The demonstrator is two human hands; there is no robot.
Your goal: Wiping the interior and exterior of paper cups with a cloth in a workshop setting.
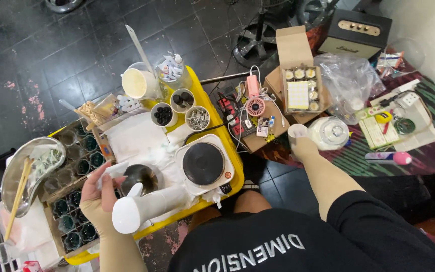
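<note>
The black shirt (278,247) with pale lettering fills the near edge of the view, over two bare knees.

From it, two sleeved arms reach out. The left hand (99,189) is closed around a crumpled white tissue (111,170), pinched between thumb and fingers just left of the small steel pot (139,177). Below that hand lies one white handheld appliance with a rounded head (139,207); its long axis runs left to right, tilted slightly up, head toward the left.

The right hand (300,143) is wrapped around one small white cup (297,131), upright, mouth upward, well right of the pot and touching the glass jar with a clear lid (330,133).

Right of the pot sits one white single-burner hot plate (205,163). Beyond it stand three small white bowls (182,99) in a cluster. All rest on the yellow tray table (235,161). Left of the pot, a cardboard crate of dark glass jars (79,151) and one steel bowl holding wooden chopsticks (28,174).
</note>
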